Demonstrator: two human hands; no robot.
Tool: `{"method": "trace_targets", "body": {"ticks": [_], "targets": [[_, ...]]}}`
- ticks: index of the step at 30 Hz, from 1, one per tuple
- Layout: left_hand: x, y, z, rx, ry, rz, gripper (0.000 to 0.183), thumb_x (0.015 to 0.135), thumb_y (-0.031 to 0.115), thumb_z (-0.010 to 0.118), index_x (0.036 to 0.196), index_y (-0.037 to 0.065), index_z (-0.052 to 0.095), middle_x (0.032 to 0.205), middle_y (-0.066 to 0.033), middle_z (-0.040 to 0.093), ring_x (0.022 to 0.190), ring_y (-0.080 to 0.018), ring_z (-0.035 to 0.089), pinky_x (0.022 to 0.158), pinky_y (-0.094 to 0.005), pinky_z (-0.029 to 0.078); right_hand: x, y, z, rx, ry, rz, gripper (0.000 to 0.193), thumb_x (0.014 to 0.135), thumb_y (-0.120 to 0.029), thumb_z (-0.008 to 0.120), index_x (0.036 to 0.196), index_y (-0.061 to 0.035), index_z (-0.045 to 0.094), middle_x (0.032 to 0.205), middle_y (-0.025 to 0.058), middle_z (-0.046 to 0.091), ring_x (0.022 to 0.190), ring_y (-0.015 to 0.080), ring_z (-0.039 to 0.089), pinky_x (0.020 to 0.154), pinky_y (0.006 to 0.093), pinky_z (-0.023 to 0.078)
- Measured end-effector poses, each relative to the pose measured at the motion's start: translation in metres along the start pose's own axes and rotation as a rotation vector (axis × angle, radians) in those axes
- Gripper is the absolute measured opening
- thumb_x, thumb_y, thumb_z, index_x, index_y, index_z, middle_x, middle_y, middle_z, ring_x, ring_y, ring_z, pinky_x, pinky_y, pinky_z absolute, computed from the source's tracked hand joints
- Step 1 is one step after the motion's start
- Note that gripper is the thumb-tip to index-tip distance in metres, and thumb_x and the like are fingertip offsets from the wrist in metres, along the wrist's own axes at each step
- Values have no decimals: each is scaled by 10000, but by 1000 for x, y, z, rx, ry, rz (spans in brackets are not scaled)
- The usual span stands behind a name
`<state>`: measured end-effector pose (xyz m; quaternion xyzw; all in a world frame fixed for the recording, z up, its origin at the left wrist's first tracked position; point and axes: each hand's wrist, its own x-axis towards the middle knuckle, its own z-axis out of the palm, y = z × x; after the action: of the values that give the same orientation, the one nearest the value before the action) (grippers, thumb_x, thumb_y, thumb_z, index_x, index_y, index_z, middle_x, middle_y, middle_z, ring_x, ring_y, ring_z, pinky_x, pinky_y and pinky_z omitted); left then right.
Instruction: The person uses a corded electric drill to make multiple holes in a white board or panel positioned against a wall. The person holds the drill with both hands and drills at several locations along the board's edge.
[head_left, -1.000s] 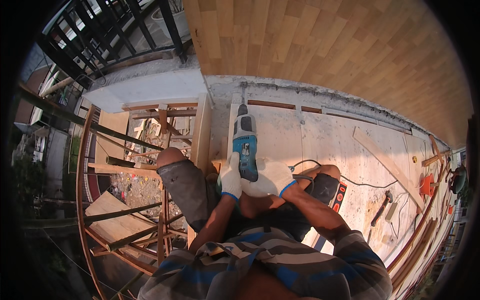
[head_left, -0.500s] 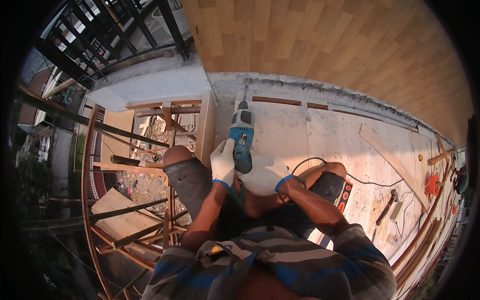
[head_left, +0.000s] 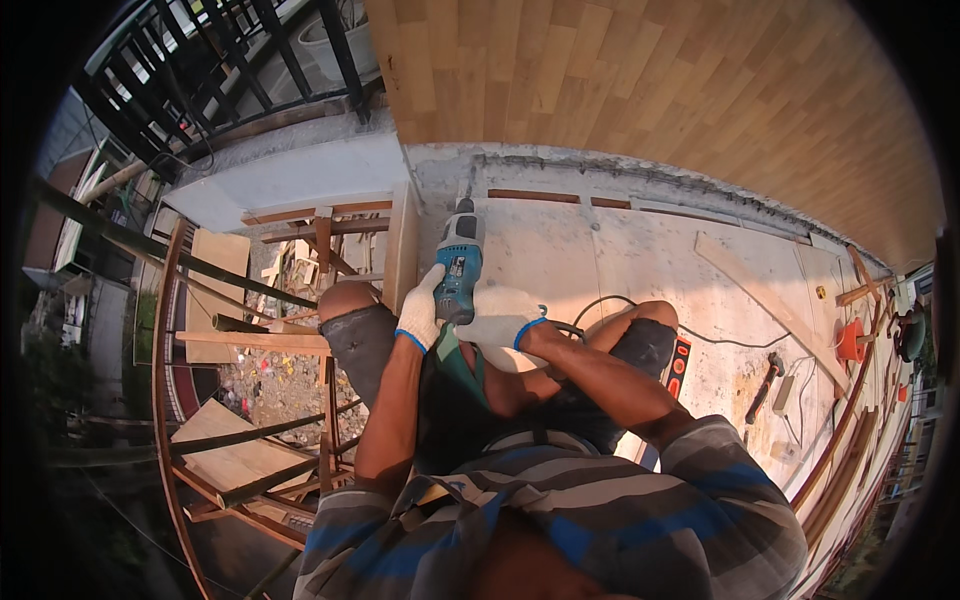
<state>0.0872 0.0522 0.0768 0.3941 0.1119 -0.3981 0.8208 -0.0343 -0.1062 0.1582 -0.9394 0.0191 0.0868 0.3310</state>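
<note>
A teal and grey power drill (head_left: 458, 268) points away from me, its bit reaching toward the concrete strip at the foot of the tiled surface. My left hand (head_left: 421, 308), in a white knit glove with a blue cuff, grips the left side of its body. On the rear end, my right hand (head_left: 498, 317) is closed in a matching glove; its fingers are partly hidden by the drill and the glove. From near the right hand a black cord (head_left: 720, 341) runs off to the right. The exact spot where the bit's tip meets the concrete is hard to make out.
Pale boards (head_left: 540, 240) stretch to my right, carrying a wooden plank (head_left: 770, 305), a hammer (head_left: 765, 388), a red level (head_left: 679, 366) and an orange bucket (head_left: 852, 340). Left lies an open drop with timber framing (head_left: 255, 343) and rubble below. A dark railing (head_left: 260, 60) stands far left.
The whole scene has shifted slightly left in view. My hands and the drill sit a little further left and lower in the picture; both hands keep their hold.
</note>
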Motion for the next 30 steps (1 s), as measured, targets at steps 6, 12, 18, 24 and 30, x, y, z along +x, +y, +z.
{"method": "trace_targets", "body": {"ticks": [6,12,18,24,30], "targets": [[-2,24,4,35,76,117,279,1104,178,697,1267,-45,729,1099,-152,812,902,-263,816,762,-408,674,-1,-36,-20,-16,85,7,457,908,-456,755,883,-4,821,833,237,787,857,423,792,819,513,624],[-20,43,38,264,121,154,314,1082,179,714,1245,-86,746,1067,-132,803,882,-231,798,764,-378,649,-19,-68,-57,143,22,149,476,944,-474,746,1028,-9,805,828,212,795,877,390,804,837,498,622],[-12,47,58,475,119,235,462,1073,249,733,1354,-118,719,1166,-135,799,1002,-210,774,884,-343,617,-15,-38,-56,236,109,163,548,956,-502,763,1150,10,789,910,218,813,920,360,807,858,442,612],[8,82,152,832,262,978,433,1091,330,713,1232,-75,775,979,-58,763,816,-136,660,787,-332,541,2,-40,-96,608,87,175,604,943,-503,822,1176,52,772,954,167,807,873,272,777,822,410,601],[4,135,242,1071,201,813,537,1059,490,730,1027,-39,822,701,-40,679,723,-110,603,694,-304,454,33,-11,-112,834,91,8,579,957,-491,820,1128,52,716,847,93,724,782,171,703,692,352,559]]}}
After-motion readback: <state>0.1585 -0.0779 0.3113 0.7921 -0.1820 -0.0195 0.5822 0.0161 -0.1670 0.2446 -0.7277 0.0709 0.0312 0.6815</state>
